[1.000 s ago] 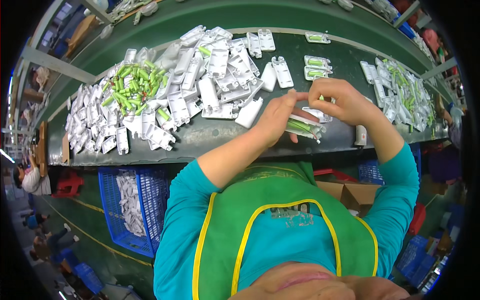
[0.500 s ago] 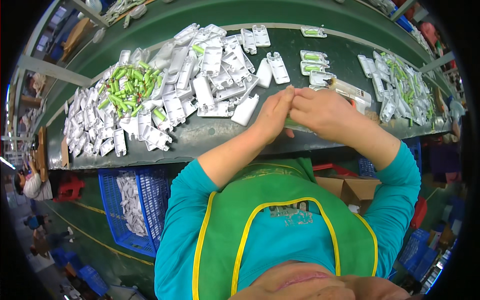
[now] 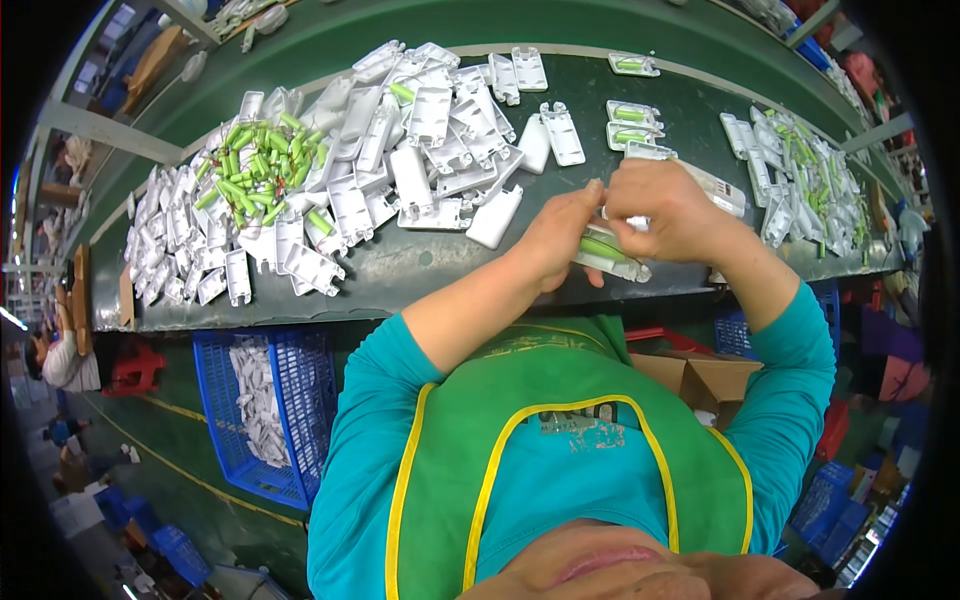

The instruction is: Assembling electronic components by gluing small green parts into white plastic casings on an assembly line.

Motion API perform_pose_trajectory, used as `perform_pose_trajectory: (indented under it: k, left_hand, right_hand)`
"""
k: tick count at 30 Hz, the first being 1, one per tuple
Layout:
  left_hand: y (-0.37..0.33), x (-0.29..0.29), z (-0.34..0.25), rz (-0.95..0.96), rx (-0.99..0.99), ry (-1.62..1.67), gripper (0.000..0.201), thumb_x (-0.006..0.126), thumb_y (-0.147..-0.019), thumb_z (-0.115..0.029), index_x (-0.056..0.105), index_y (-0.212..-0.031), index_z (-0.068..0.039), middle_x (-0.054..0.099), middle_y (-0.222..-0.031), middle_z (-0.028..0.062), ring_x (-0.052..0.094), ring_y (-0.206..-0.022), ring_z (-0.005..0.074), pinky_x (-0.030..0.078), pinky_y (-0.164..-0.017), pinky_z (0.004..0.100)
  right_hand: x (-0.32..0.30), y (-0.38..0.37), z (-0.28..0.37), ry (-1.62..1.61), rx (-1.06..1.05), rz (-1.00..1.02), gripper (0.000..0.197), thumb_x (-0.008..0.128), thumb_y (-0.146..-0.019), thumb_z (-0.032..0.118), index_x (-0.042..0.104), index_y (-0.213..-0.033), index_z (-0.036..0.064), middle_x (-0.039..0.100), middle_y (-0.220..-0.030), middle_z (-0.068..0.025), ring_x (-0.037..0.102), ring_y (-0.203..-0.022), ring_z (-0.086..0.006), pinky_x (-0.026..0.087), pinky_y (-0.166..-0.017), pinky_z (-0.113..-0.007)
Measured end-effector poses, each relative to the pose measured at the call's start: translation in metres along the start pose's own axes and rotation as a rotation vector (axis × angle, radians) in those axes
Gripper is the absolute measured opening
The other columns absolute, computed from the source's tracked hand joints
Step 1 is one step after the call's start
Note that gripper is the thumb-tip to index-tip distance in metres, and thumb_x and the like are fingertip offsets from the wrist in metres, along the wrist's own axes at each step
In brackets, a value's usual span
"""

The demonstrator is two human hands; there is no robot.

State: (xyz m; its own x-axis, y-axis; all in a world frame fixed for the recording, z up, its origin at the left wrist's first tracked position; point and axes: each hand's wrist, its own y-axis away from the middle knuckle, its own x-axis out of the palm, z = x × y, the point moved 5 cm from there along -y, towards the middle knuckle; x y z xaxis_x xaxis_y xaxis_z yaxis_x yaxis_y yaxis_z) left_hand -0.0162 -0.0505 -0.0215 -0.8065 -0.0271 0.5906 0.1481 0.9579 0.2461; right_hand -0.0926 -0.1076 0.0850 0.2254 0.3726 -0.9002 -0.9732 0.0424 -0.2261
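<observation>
My left hand (image 3: pixel 562 232) is closed round a white plastic casing (image 3: pixel 628 268) with a green cylindrical battery (image 3: pixel 600 243) in it, just above the near part of the bench. Close over that casing's far end, my right hand (image 3: pixel 662 208) has its fingers curled and thumb pointing down. A small white bit shows by its fingers, but what they pinch is hidden. Behind the right hand lies a pale glue-gun-like tool (image 3: pixel 722 192), partly covered. Open casings with batteries (image 3: pixel 634 112) lie in a short column beyond my hands.
A big heap of white casings (image 3: pixel 430 115) covers the left of the bench, with a pile of green batteries (image 3: pixel 255 170) among them. More battery-filled casings (image 3: pixel 800 180) are heaped at the right. Below the bench stand a blue crate (image 3: pixel 315 410) of white parts and a cardboard box (image 3: pixel 720 385).
My right hand has moved up and right, away from my left fingers, uncovering the casing and its green battery. The left hand has stayed almost in place with the casing.
</observation>
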Motion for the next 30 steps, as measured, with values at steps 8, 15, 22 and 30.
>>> perform_pose_trajectory:
  k: [8,15,22,30]
  left_hand:
    - [0.007,-0.004,-0.012,0.003,0.216,-0.082,0.052,0.032,-0.101,-0.042,0.048,-0.129,-0.001,0.067,-0.092,0.0171,0.067,-0.071,0.0200,0.049,-0.042,0.0254]
    - [0.007,0.001,-0.008,0.001,0.228,-0.133,0.052,0.033,-0.101,-0.042,0.050,-0.128,-0.001,0.066,-0.092,0.0122,0.065,-0.072,0.0156,0.049,-0.042,0.0240]
    - [0.006,0.001,-0.002,-0.006,0.223,-0.182,0.054,0.032,-0.101,-0.045,0.051,-0.128,-0.001,0.065,-0.092,0.0083,0.064,-0.073,0.0128,0.048,-0.041,0.0224]
    - [0.004,0.000,0.001,0.025,0.177,-0.195,0.056,0.031,-0.101,-0.046,0.052,-0.126,-0.001,0.064,-0.091,0.0076,0.064,-0.073,0.0131,0.048,-0.039,0.0228]
  right_hand:
    - [-0.006,0.013,0.002,-0.145,0.154,-0.106,0.012,0.071,-0.073,0.004,0.065,-0.082,0.0084,0.063,-0.078,-0.0056,0.061,-0.076,-0.0261,0.049,-0.067,-0.036]
    - [0.003,0.015,0.002,-0.101,0.190,-0.059,0.009,0.071,-0.074,0.010,0.066,-0.081,0.0085,0.065,-0.079,-0.0056,0.063,-0.077,-0.0264,0.050,-0.069,-0.036]
    - [0.014,0.021,-0.004,-0.147,0.225,-0.056,0.009,0.071,-0.076,0.013,0.066,-0.082,0.0080,0.066,-0.079,-0.0072,0.064,-0.075,-0.0277,0.050,-0.066,-0.037]
    - [0.028,0.026,-0.007,-0.155,0.212,-0.136,0.010,0.071,-0.077,0.008,0.062,-0.081,0.0044,0.062,-0.075,-0.0096,0.060,-0.067,-0.0290,0.047,-0.060,-0.037]
